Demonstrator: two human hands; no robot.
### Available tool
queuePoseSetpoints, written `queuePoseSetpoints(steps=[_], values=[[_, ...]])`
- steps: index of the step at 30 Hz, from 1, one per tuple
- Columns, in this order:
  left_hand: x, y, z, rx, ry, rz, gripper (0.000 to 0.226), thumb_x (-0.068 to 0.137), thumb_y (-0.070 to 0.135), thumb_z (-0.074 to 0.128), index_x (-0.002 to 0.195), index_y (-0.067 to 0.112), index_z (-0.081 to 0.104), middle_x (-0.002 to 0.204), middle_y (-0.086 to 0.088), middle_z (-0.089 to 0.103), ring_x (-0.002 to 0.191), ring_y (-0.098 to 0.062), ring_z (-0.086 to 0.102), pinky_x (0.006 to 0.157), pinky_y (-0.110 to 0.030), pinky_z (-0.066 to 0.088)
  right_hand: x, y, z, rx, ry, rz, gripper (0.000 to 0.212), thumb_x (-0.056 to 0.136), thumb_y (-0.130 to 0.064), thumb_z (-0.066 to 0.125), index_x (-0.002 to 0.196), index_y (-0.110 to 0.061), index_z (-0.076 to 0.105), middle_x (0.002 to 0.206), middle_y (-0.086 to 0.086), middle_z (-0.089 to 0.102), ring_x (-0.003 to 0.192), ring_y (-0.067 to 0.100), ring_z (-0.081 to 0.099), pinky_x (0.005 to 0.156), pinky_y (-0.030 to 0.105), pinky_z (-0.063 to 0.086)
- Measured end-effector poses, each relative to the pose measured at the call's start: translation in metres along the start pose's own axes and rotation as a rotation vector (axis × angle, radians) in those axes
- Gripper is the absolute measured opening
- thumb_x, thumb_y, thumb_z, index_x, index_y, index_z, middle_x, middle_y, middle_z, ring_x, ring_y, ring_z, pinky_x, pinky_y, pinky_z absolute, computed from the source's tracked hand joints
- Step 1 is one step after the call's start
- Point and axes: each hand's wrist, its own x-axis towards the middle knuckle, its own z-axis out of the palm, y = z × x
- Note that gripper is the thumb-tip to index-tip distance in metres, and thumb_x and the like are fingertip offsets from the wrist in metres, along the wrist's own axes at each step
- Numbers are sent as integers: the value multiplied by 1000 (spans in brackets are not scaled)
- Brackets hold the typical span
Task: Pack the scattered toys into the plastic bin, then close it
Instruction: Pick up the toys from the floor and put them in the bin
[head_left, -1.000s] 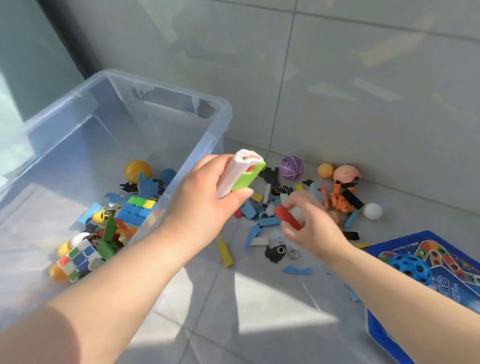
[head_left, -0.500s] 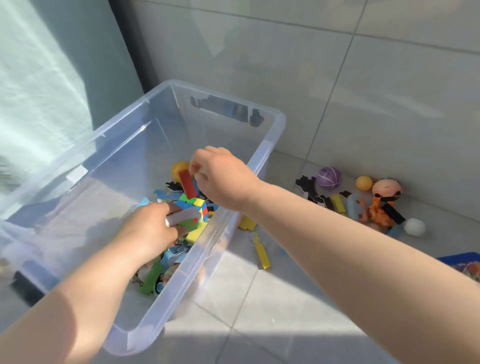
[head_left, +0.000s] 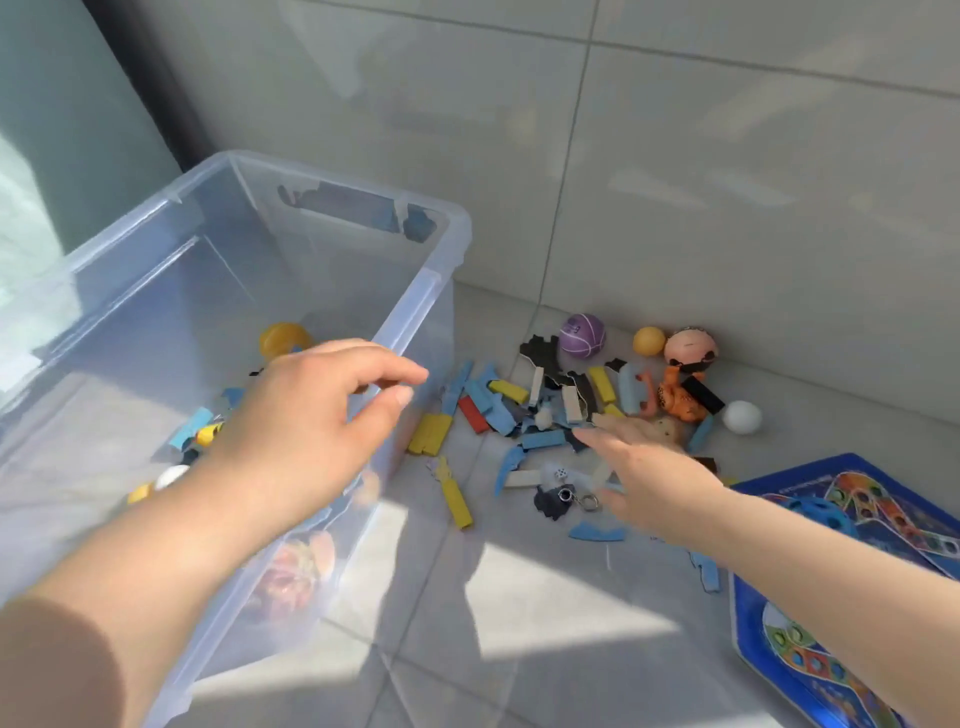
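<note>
Against the far left edge stands a teal-tinted pane (head_left: 47, 130), bounded by a dark upright frame (head_left: 150, 88) that runs down behind the plastic bin (head_left: 426, 291). That bin, clear and open-topped, sits on the floor in the left half of the view. Its bottom holds a yellow ball (head_left: 283, 338), blue and yellow pieces and a small white ball (head_left: 171, 475). Above the bin's right-hand rim hovers the left hand (head_left: 311, 421), fingers loosely curled, thumb close under the forefinger, with nothing held between them.

Just right of the bin are pale grey floor tiles (head_left: 519, 691) crossed by thin grout lines and bright patches of sunlight. On them lies the scattered heap: yellow blocks (head_left: 430, 434), a red block (head_left: 472, 413), blue and black flat scraps, a white die (head_left: 561, 474) and a keyring (head_left: 587, 501). Over this heap reaches the right hand (head_left: 654, 478), fingers stretched nearly straight and gripping nothing. Blur hides whether the fingertips touch any piece.

Behind it, along the foot of the wall, sit a purple ball (head_left: 583, 335), an orange ball (head_left: 649, 341), a round-headed doll (head_left: 691, 348), an orange cat figure (head_left: 675, 400) and a white ball (head_left: 742, 417). The wall (head_left: 727, 182) is faced with large glossy grey tiles carrying soft reflections. At lower right a blue game board (head_left: 779, 649) lies flat, with a blue perforated ball (head_left: 810, 512) on it.
</note>
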Motion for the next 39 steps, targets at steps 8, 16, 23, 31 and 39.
queuePoseSetpoints(steps=[8,16,23,31,39], values=[[15,-6,137,521,-547,-35,43,91,2,42,129,22,49,132,-1,49,125,-22,44,95,-31,40,-18,65,64,-17,-175,193,62,92,-26,50,145,-24,19,154,2,14,141,23,14,114,33,22],[1,-72,169,748,-654,-68,53,85,8,55,136,12,38,147,-11,34,133,-26,37,98,-36,41,2,50,88,-69,-43,-67,46,72,-10,65,117,-7,58,115,9,58,108,27,56,82,29,47],[6,-92,173,787,-487,214,17,52,13,42,46,11,58,41,-4,55,40,-22,60,36,-18,43,19,38,93,11,-119,112,30,93,-8,38,121,-6,45,127,10,49,121,24,41,78,30,32],[7,-88,166,703,-513,-99,34,79,25,58,110,13,59,118,-5,55,114,-26,52,92,-28,41,13,38,110,-117,-43,8,44,5,-20,79,40,-21,52,44,-6,53,42,9,54,35,15,30],[-9,-92,159,571,-487,-245,23,80,23,56,101,14,60,139,1,39,127,-19,40,101,-28,34,11,31,93,114,73,-24,51,90,2,37,138,-14,35,128,9,54,114,25,50,83,28,36]])
